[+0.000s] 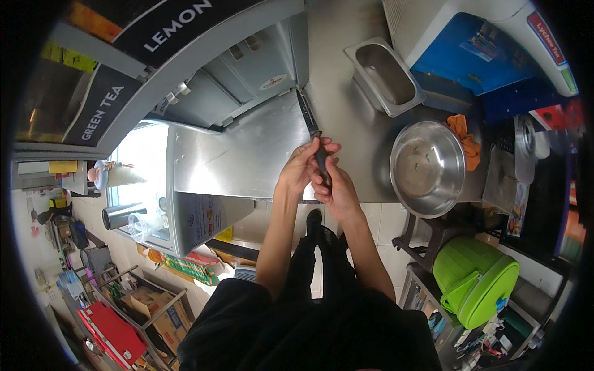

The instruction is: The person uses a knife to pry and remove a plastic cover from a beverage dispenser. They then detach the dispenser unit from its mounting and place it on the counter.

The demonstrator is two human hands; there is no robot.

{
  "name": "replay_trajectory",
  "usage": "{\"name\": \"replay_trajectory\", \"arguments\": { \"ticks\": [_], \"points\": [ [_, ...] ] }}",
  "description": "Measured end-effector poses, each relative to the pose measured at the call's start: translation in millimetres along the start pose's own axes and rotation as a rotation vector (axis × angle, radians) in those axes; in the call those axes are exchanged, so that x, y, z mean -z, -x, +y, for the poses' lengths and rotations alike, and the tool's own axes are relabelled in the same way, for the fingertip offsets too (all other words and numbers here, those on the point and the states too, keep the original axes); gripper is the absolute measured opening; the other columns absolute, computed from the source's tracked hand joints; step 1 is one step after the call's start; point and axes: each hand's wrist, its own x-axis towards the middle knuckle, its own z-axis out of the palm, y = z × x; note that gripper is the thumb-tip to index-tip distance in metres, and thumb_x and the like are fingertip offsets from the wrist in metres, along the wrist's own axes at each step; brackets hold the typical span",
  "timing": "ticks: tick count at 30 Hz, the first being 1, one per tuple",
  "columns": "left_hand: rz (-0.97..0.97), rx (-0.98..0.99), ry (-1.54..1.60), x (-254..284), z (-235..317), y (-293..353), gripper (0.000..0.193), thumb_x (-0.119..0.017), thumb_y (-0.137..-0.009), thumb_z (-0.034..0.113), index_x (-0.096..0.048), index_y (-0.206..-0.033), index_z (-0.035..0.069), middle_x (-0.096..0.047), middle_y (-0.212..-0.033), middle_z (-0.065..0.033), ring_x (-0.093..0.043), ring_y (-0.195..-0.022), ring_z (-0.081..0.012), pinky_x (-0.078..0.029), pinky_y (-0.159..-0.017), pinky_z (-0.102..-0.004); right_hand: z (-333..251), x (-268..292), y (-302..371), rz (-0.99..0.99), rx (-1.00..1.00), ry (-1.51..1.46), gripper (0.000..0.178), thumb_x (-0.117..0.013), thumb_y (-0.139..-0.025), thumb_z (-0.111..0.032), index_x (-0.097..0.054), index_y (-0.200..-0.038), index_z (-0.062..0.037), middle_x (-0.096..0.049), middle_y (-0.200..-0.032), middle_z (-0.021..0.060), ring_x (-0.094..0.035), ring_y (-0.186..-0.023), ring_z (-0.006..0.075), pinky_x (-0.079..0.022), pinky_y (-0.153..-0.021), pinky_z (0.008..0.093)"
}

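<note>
A knife (307,112) with a dark, speckled blade and a dark handle is held over the front of the steel counter (238,154). Its tip points away from me, slightly to the left. My left hand (298,164) pinches the handle close to the blade, thumb on top. Lower down, the fingers of my right hand (339,190) are curled against the handle's end. Part of the handle is covered by my fingers.
A round steel bowl (428,162) stands right of my hands, with an orange cloth (464,141) beside it. Behind are a rectangular steel pan (387,74) and a blue-and-white box-shaped unit (470,46). A lidded green bucket (473,275) is lower right; grey dispensers (238,74) line the left.
</note>
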Motion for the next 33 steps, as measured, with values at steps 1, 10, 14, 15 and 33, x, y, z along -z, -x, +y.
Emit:
{"name": "replay_trajectory", "arguments": {
  "ticks": [1,10,14,15,33],
  "points": [
    [0.008,0.025,0.031,0.2,0.3,0.4,0.033,-0.051,-0.092,0.027,-0.051,-0.109,-0.001,-0.063,-0.103,-0.0150,-0.063,-0.088,-0.0223,-0.053,-0.078,-0.0316,-0.9,2.5,-2.6,-0.070,-0.100,-0.156,0.038,-0.047,-0.094,-0.033,-0.048,-0.122,-0.0061,-0.048,-0.072,-0.0017,-0.045,-0.055,0.0015,-0.038,-0.045,0.0161],
    [0.367,-0.307,-0.308,-11.0,-21.9,-3.9,0.027,-0.058,-0.090,0.022,-0.054,-0.098,-0.003,-0.060,-0.085,-0.0068,-0.058,-0.076,-0.0125,-0.047,-0.067,-0.0227,27.5,-7.0,-12.0,0.451,0.735,1.173,0.033,-0.048,-0.091,-0.017,-0.046,-0.121,-0.0016,-0.056,-0.102,0.0204,-0.058,-0.085,0.0366,-0.047,-0.071,0.0397],
    [0.287,-0.195,-0.204,5.0,-14.5,-2.9,0.020,-0.058,-0.090,0.022,-0.057,-0.091,0.002,-0.063,-0.093,-0.0087,-0.057,-0.067,-0.0131,-0.048,-0.058,-0.0240,20.3,-12.7,-6.1,0.393,0.438,0.523,0.025,-0.047,-0.095,-0.027,-0.050,-0.110,-0.0066,-0.055,-0.084,0.0068,-0.057,-0.067,0.0172,-0.044,-0.054,0.0295],
    [0.226,-0.155,-0.131,9.7,-11.5,-1.5,0.019,-0.057,-0.090,0.022,-0.057,-0.091,0.003,-0.063,-0.097,-0.0095,-0.057,-0.065,-0.0135,-0.048,-0.055,-0.0246,18.5,-12.7,-3.8,0.365,0.089,0.206,0.026,-0.045,-0.095,-0.029,-0.050,-0.109,-0.0080,-0.053,-0.081,0.0038,-0.055,-0.064,0.0133,-0.042,-0.050,0.0269],
    [0.483,-0.523,-0.426,36.4,67.7,-103.0,0.024,-0.063,-0.085,0.016,-0.060,-0.097,-0.005,-0.063,-0.093,-0.0092,-0.058,-0.083,-0.0173,-0.047,-0.075,-0.0285,4.7,12.9,-19.3,0.612,0.937,1.117,0.039,-0.064,-0.076,0.001,-0.062,-0.113,-0.0107,-0.055,-0.077,0.0108,-0.058,-0.064,0.0242,-0.047,-0.061,0.0351]
  ]
}}
